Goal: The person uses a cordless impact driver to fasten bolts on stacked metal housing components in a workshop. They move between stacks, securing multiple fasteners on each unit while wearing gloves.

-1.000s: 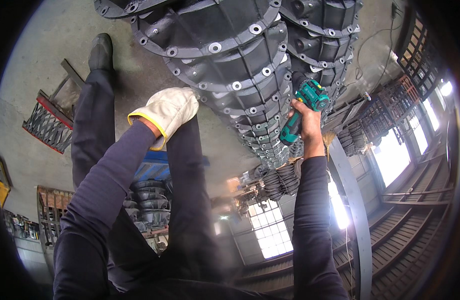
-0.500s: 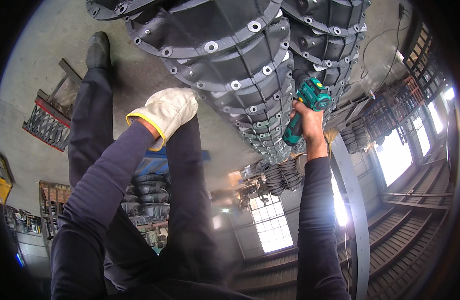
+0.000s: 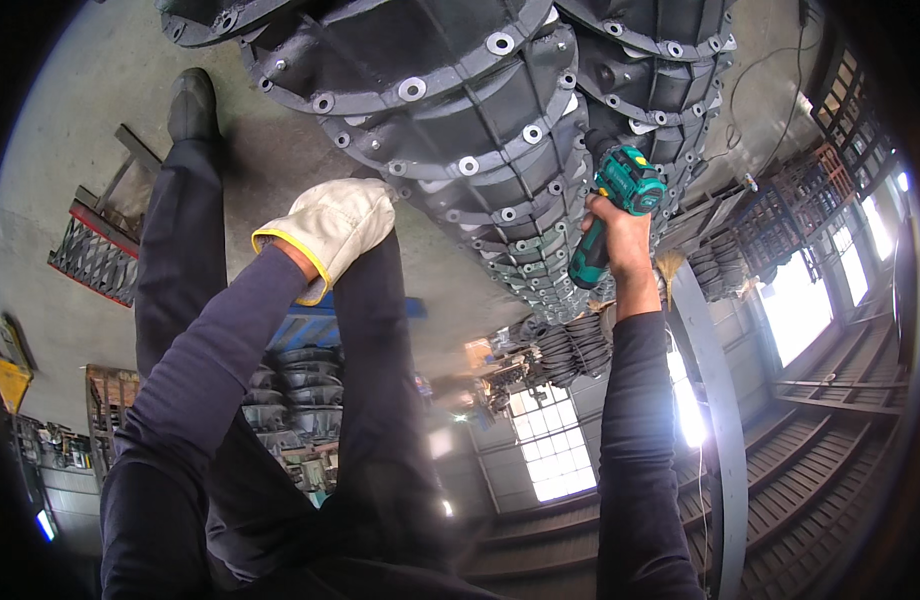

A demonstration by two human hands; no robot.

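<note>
My bare right hand [image 3: 621, 237] is wrapped round the black grip of a green cordless drill [image 3: 632, 180]. The drill's black nose points up and away, against or just in front of the stacked dark grey metal castings [image 3: 460, 120]; whether the tip touches them is hidden. These castings have ribs and flanges with bright-rimmed bolt holes. My left hand [image 3: 330, 232] wears a cream work glove with a yellow-edged cuff and rests on my knee, left of the stack. Its fingers are hidden by the glove and the knee.
A second column of castings [image 3: 660, 90] stands close on the right. At the left, a red-edged metal mesh frame [image 3: 95, 255] lies on the concrete floor [image 3: 90, 120]. A cable [image 3: 770, 75] trails at the upper right. More stacked parts [image 3: 310, 385] show between my legs.
The view has shifted slightly, and the castings sit a little further up and left in it. My right hand still grips the drill; my left hand stays on the knee.
</note>
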